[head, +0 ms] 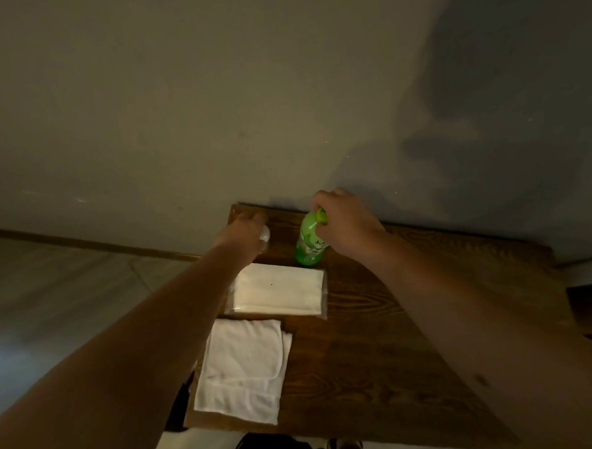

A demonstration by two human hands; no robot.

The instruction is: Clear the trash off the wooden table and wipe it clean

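A green plastic bottle (308, 244) stands upright at the back of the dark wooden table (372, 337), against the wall. My right hand (347, 225) grips it around the cap and neck. My left hand (250, 232) is at the table's back left corner, closed around a small clear, whitish object (264, 236) that is mostly hidden by the fingers. A clear packet of white tissues (277, 290) lies flat in front of the bottle. Closer to me, a folded white cloth (242, 368) rests near the table's left edge.
A plain wall (213, 108) runs right behind the table. Pale floor (51, 288) with a wooden skirting board lies to the left. A darker piece of furniture (590, 305) adjoins the table on the right. Something dark shows below the table's near edge.
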